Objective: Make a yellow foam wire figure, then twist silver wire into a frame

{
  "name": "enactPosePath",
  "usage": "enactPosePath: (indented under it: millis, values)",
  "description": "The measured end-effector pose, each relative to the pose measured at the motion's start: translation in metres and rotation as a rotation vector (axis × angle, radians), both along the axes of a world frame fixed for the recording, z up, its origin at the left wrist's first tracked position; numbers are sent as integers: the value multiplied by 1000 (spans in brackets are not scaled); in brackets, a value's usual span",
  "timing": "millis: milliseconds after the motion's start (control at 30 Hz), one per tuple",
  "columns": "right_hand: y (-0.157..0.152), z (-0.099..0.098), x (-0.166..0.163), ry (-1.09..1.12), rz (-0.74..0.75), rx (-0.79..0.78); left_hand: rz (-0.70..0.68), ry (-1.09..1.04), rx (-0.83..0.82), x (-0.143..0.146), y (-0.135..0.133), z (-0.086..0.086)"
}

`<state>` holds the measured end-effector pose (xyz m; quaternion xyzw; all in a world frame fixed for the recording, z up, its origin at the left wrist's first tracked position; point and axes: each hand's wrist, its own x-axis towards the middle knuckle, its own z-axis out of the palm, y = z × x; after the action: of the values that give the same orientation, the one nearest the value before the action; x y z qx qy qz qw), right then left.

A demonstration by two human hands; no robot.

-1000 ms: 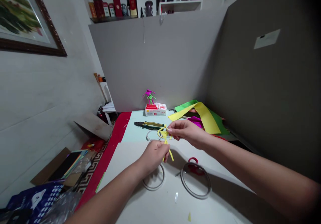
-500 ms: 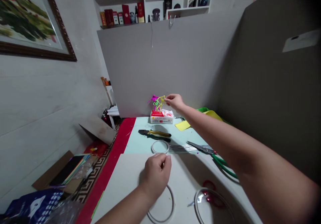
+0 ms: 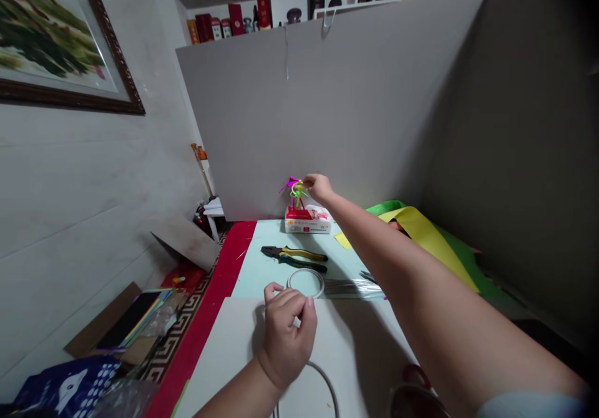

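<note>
1. The yellow figure (image 3: 300, 187), held in both hands over the white board (image 3: 229, 343) a second ago, is now at the tissue box (image 3: 307, 225), overlapping the green figure (image 3: 296, 197) and beside the magenta figure (image 3: 291, 182).
2. Right hand (image 3: 319, 187): has moved out to the box; thumb and fingers pinch the yellow figure's upper part. Whether its feet bear on the box, I cannot tell.
3. Left hand (image 3: 289, 334): has let go of the figure; fingers loosely curled, nothing seen in them, near the small ring (image 3: 323, 284).
4. Pliers (image 3: 294, 257) lie behind that ring.
5. Labels: the box carries red panels and small print, illegible from here. Blue bag (image 3: 70, 383): white emblem and dots.
</note>
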<state>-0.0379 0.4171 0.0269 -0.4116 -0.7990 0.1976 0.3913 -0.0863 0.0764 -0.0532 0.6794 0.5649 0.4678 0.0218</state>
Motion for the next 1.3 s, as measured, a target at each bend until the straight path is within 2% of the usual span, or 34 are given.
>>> enactPosePath:
  millis: [400, 633, 967, 1300]
  values:
    - [26, -19, -2, -39, -30, 57, 121, -82, 51, -1, 9, -12]
    - [32, -28, -7, -53, -62, 88, 108, -125, 13, -3, 12, -15]
    - [37, -29, -10, 1, -81, 198, 76, -183, -48, -5, 14, -15]
    - [43, -32, -4, -2, -97, 179, 64, -224, -88, -3, 14, -14]
